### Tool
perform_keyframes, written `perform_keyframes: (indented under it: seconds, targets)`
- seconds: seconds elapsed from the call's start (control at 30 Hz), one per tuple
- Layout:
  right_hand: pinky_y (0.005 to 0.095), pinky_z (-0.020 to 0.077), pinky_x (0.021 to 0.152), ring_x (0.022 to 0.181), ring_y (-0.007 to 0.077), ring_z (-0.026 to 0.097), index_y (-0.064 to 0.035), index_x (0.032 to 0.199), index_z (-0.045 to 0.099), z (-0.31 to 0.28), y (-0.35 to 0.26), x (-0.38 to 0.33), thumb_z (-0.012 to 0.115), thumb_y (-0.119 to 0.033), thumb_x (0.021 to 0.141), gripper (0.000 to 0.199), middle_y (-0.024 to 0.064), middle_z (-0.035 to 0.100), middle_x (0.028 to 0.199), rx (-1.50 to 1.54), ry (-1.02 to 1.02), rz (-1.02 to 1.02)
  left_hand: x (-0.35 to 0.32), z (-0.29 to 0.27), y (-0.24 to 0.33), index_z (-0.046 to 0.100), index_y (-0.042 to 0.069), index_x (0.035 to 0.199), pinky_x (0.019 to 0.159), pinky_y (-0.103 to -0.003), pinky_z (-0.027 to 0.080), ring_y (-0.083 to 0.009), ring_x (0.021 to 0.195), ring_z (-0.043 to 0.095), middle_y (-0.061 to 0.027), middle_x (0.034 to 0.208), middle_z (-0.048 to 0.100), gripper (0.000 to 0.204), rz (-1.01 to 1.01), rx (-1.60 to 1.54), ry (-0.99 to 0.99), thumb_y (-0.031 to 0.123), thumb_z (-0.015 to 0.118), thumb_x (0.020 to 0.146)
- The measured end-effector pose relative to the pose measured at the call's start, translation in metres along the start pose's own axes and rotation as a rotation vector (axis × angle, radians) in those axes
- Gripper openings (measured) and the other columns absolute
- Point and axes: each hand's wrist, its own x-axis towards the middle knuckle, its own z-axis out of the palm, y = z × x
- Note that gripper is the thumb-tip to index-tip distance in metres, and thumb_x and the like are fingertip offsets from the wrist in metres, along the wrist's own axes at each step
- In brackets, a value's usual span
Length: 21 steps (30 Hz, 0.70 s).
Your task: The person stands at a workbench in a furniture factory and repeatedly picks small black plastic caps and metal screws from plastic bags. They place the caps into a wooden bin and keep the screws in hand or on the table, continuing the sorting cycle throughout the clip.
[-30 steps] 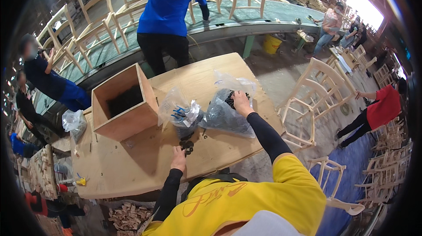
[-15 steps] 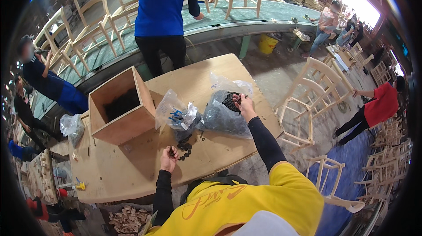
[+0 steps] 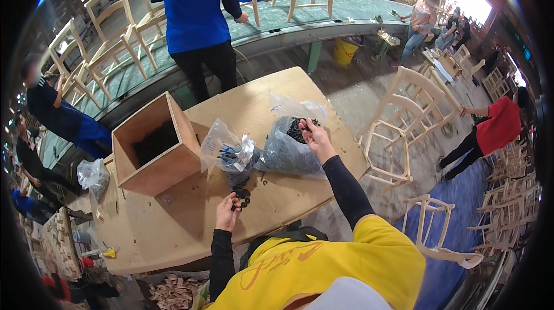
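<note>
My left hand [image 3: 225, 215] is at the near side of the wooden tabletop, fingertips pinched beside several small black rings [image 3: 243, 197]. A small dark piece seems to be in that pinch, too small to name. My right hand [image 3: 317, 139] is at the mouth of a large clear plastic bag [image 3: 288, 159] filled with black, bolt-like hardware [image 3: 295, 129]. Its fingers are curled together, and what they hold is too small to make out. Between my hands a second clear bag [image 3: 221, 147] with blue marks stands open, dark pieces in its lower part.
A plywood box [image 3: 153, 168] with black contents stands left on the table [image 3: 173, 235]. A smaller clear bag [image 3: 93, 176] lies beyond it. Ahead, a person in blue [image 3: 199, 10] stands at a green conveyor [image 3: 300, 19] carrying wooden chairs. Another chair [image 3: 395, 131] stands to the right.
My left hand has shifted slightly right and down, closer to the black rings. My right hand stays at the large bag's mouth, its fingers curled a little more. The view has shifted slightly.
</note>
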Motion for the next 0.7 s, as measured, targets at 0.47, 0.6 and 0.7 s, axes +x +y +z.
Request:
perform_keyframes:
  seconds: [0.47, 0.6, 0.7]
  targets:
    - [0.0171, 0.0410, 0.058, 0.068, 0.0024, 0.051, -0.0079, 0.110, 0.056, 0.046, 0.079, -0.133, 0.053, -0.018, 0.098, 0.016, 0.0002, 0.065, 0.092, -0.525, -0.510, -0.055, -0.035, 0.066, 0.048, 0.057, 0.003, 0.099, 0.055, -0.020, 0.044, -0.0076, 0.062, 0.055, -0.0071, 0.084, 0.066, 0.012, 0.165, 0.255, -0.049, 0.014, 0.059, 0.095]
    - [0.0170, 0.0413, 0.059, 0.072, 0.0019, 0.054, -0.0082, 0.105, 0.062, 0.059, 0.102, -0.164, 0.059, -0.021, 0.095, 0.016, -0.0031, 0.067, 0.090, -0.654, -0.526, -0.005, -0.048, 0.089, 0.060, 0.060, 0.004, 0.093, 0.054, -0.019, 0.042, -0.0047, 0.062, 0.055, -0.0032, 0.079, 0.065, 0.011, 0.176, 0.244, -0.085, 0.014, 0.063, 0.093]
    - [0.0174, 0.0408, 0.058, 0.074, 0.0021, 0.056, -0.0093, 0.110, 0.064, 0.064, 0.110, -0.179, 0.061, -0.020, 0.094, 0.019, -0.0048, 0.066, 0.091, -0.647, -0.528, 0.059, -0.053, 0.098, 0.062, 0.062, 0.003, 0.091, 0.053, -0.018, 0.041, -0.0035, 0.061, 0.053, 0.0002, 0.075, 0.063, 0.013, 0.199, 0.366, -0.101, 0.016, 0.067, 0.090]
